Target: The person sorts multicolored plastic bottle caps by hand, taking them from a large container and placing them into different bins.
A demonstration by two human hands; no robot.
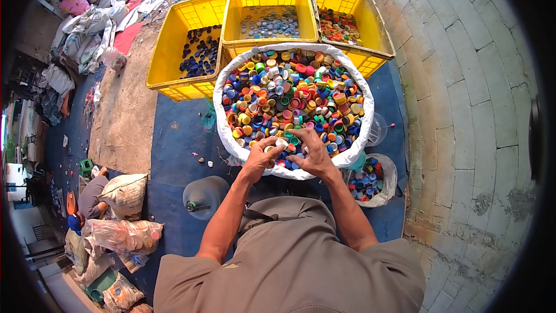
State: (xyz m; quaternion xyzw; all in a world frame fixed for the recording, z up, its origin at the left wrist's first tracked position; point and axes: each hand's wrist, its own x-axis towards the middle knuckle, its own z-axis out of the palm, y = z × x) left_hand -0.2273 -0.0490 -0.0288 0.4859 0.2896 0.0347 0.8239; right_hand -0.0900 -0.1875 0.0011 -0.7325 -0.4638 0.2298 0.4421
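Observation:
A large round sack with a rolled white rim (369, 110) is full of bottle caps (289, 101) in many colours. Over its near edge, my left hand (260, 156) has its fingers closed on a white cap (281, 142). My right hand (314, 153) is just to the right, thumb and fingers apart, with nothing visible between them. Beyond the sack stand yellow crates: the left one (165, 64) holds dark blue caps, the middle one (269, 32) pale caps, the right one (376, 35) red, orange and green caps.
A smaller sack of caps (382, 182) stands at the right, near a block wall (463, 110). A large clear bottle (205, 198) is left of my left forearm. Filled bags (124, 194) and a person (92, 197) are at the far left.

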